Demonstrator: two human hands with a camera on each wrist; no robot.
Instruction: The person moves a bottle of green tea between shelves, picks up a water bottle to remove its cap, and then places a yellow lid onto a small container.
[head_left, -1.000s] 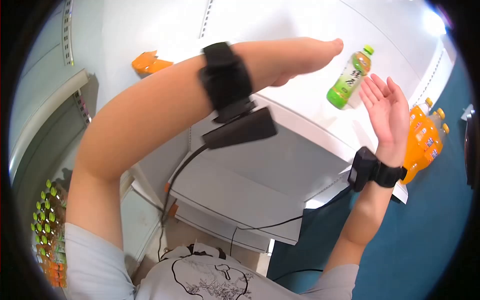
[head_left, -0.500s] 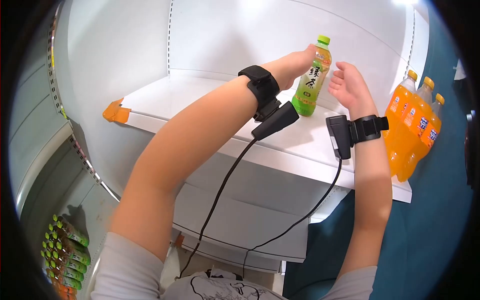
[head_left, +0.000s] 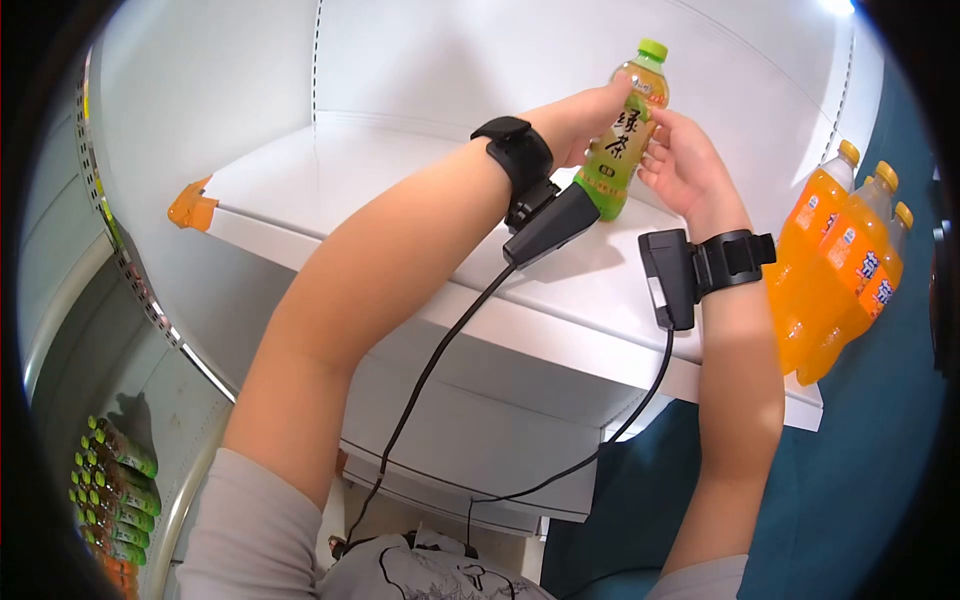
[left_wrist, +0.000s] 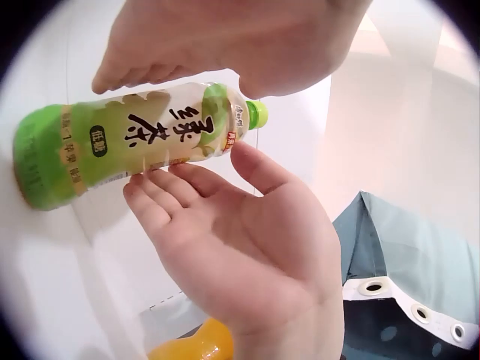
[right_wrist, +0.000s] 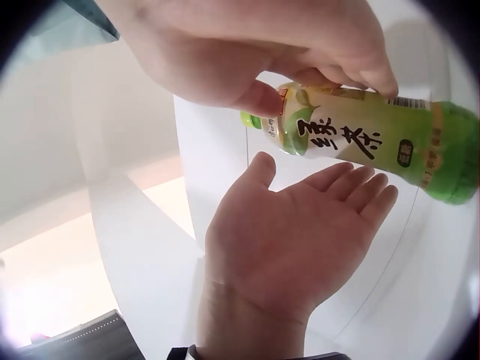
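Step in hand, as judged: positioning both hands about the bottle (head_left: 612, 150), which stands upright on the shelf (head_left: 290, 185). The left hand (head_left: 583, 118) and right hand (head_left: 692, 172) flank it above the shelf, open, fingers extended, neither gripping; contact is unclear. A secure hold would require even inward closure. The bottle has a green cap, green base and dark lettering.

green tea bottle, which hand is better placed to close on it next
Probably the right hand: its fingertips appear to meet the bottle, while the left hand shows a gap.
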